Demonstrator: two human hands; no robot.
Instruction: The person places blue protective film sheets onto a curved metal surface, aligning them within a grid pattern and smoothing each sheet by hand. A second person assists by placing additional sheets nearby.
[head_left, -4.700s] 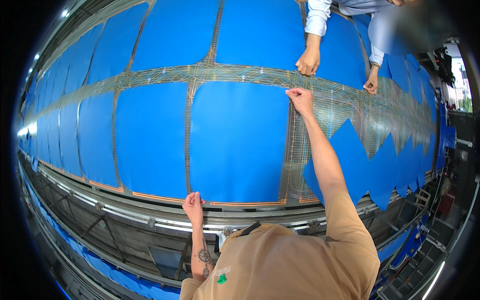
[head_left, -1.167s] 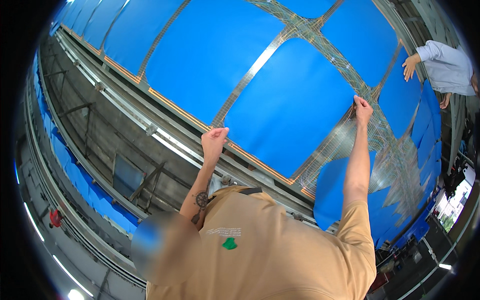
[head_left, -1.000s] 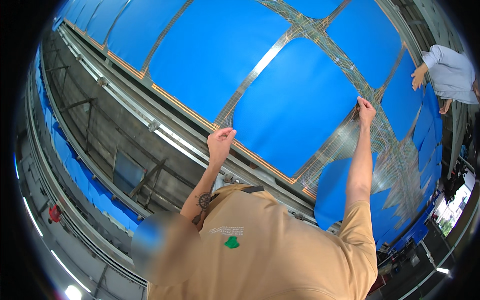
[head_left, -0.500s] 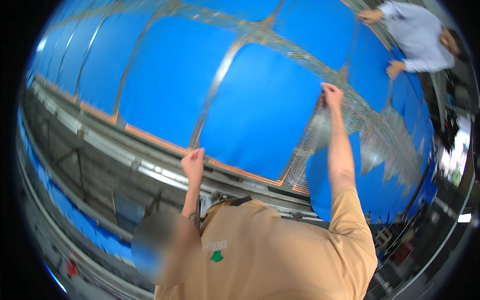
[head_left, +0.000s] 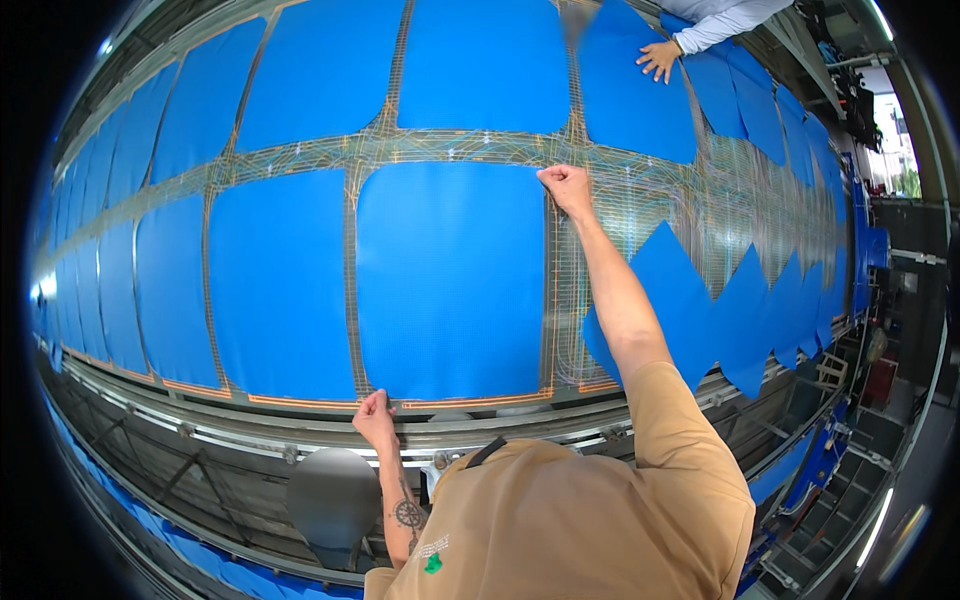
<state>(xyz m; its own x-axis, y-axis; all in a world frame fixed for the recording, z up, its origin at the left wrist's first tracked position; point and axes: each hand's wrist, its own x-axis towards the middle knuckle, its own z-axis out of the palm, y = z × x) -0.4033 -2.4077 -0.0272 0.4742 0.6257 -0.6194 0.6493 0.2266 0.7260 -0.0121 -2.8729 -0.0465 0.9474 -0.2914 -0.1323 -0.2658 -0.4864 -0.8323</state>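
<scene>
A rectangular blue sheet (head_left: 450,280) with rounded far-left corner lies flat on the table before me. My left hand (head_left: 376,418) is closed in a pinch at its near-left corner. With fingertips pinched together, my right hand (head_left: 566,190) holds the far-right corner of the same sheet. The tabletop (head_left: 345,150) beneath is marked with dense orange, yellow and white lines. Another blue sheet (head_left: 282,285) lies left of mine, a narrow lined strip between them. To the right, pointed blue pieces (head_left: 668,300) lie near my right forearm.
A co-worker's hand (head_left: 659,60) rests spread on a blue sheet (head_left: 630,110) across the table. More blue sheets (head_left: 325,70) form rows along both sides. A metal rail (head_left: 480,430) runs along the near edge. Equipment with a blue part (head_left: 815,470) stands at the right.
My view has turned, so the table now appears level rather than slanted. Both my hands stay at the same sheet's corners. The co-worker's visible hand is now spread flat on a sheet.
</scene>
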